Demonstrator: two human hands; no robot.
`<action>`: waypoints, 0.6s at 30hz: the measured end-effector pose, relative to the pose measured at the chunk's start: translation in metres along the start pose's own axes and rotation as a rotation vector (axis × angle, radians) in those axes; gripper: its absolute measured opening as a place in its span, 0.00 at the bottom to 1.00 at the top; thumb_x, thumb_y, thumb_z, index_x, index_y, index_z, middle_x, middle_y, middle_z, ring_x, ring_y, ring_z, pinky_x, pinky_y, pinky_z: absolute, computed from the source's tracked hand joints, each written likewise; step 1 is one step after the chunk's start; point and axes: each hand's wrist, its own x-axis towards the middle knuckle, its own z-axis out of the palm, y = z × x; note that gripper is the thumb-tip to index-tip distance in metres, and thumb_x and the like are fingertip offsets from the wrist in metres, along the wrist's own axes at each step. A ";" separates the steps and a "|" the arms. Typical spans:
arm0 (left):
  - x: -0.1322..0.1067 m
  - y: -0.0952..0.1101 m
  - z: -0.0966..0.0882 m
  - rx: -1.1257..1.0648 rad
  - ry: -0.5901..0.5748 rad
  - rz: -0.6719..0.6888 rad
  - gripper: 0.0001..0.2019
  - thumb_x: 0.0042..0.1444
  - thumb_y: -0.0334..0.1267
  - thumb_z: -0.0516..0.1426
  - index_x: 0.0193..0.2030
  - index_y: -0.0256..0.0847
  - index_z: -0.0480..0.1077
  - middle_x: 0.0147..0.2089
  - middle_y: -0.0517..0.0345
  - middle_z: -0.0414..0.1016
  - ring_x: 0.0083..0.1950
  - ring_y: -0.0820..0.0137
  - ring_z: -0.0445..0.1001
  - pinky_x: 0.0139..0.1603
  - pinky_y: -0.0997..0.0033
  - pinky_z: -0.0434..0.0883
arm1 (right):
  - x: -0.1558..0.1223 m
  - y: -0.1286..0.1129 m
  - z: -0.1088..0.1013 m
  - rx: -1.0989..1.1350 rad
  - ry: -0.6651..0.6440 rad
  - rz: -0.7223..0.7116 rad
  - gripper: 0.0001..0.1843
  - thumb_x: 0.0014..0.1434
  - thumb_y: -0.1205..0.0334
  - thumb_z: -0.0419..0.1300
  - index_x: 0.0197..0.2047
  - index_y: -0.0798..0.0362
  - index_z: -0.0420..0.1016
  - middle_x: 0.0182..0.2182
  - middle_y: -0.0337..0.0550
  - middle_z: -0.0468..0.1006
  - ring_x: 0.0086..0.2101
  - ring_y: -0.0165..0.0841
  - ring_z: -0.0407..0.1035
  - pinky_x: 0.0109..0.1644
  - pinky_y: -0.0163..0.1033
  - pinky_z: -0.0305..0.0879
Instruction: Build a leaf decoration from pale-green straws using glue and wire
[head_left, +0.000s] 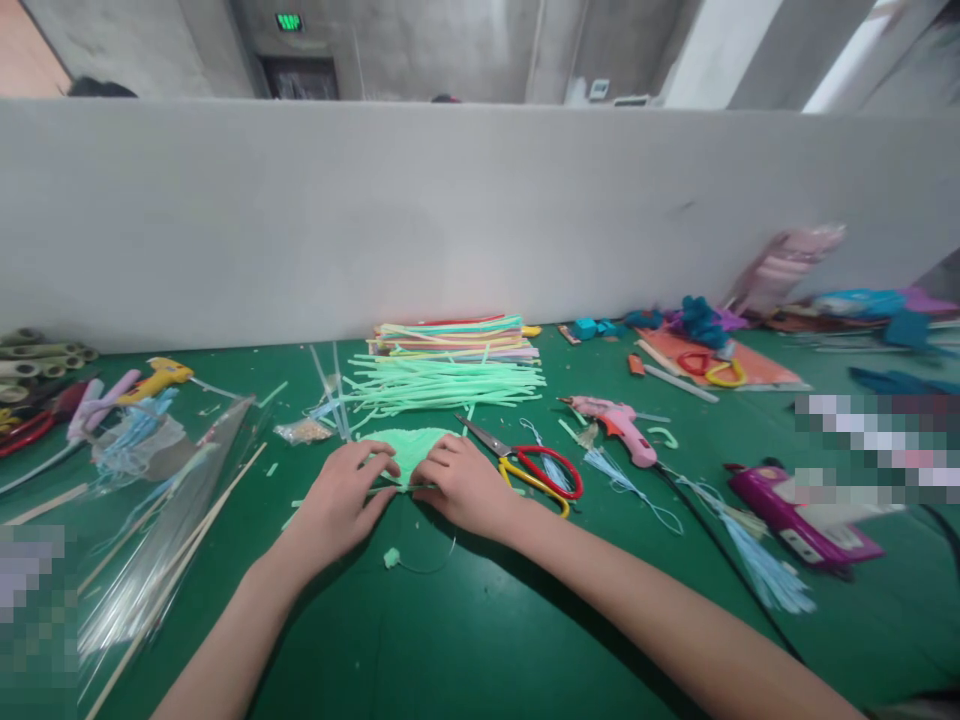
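A mint-green fuzzy fan-shaped piece (411,450) lies on the table between my two hands. At its lower edge runs a thin green pipe cleaner, partly covered by my fingers. My left hand (341,500) pinches this strip between thumb and fingers from the left. From the other side, my right hand (461,485) is closed on the same strip, its fingertips touching the green piece. Just beyond lies a pile of mint pipe cleaners (450,385). Scissors (536,465) with red and yellow handles rest open beside my right hand. A small green tuft (391,558) on a thin thread lies nearer me.
A pink glue gun (619,425) with a black cord lies to the right, near pale-blue tassels (630,485) and a purple device (806,515). On the left are a yellow glue gun (157,378), clear plastic film (161,560) and thin sticks. A white partition (465,220) closes off the back.
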 end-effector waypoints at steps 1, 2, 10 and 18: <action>0.000 0.003 -0.002 0.008 0.026 -0.038 0.05 0.60 0.35 0.50 0.41 0.43 0.67 0.48 0.51 0.71 0.51 0.61 0.70 0.50 0.60 0.65 | 0.000 0.002 -0.001 0.019 0.009 0.007 0.10 0.59 0.57 0.62 0.41 0.54 0.74 0.36 0.44 0.76 0.42 0.37 0.63 0.47 0.41 0.57; 0.001 0.006 -0.003 0.024 0.042 -0.093 0.05 0.60 0.37 0.50 0.40 0.43 0.66 0.44 0.52 0.72 0.48 0.62 0.71 0.46 0.62 0.66 | 0.001 0.004 -0.002 0.035 0.016 0.016 0.14 0.57 0.55 0.64 0.43 0.54 0.73 0.37 0.45 0.76 0.43 0.38 0.63 0.48 0.41 0.57; 0.003 0.043 0.000 0.209 -0.207 -0.362 0.13 0.62 0.44 0.48 0.29 0.42 0.64 0.31 0.54 0.74 0.29 0.63 0.74 0.22 0.72 0.52 | 0.001 0.015 -0.011 0.234 0.081 0.073 0.20 0.55 0.57 0.65 0.49 0.55 0.71 0.45 0.49 0.74 0.48 0.38 0.64 0.54 0.44 0.60; 0.005 0.046 -0.019 0.334 -0.166 -0.427 0.13 0.63 0.37 0.44 0.31 0.41 0.65 0.31 0.52 0.74 0.28 0.64 0.75 0.21 0.72 0.55 | 0.007 0.024 -0.031 0.462 0.325 0.325 0.11 0.59 0.63 0.58 0.46 0.53 0.73 0.45 0.47 0.76 0.48 0.37 0.68 0.52 0.46 0.63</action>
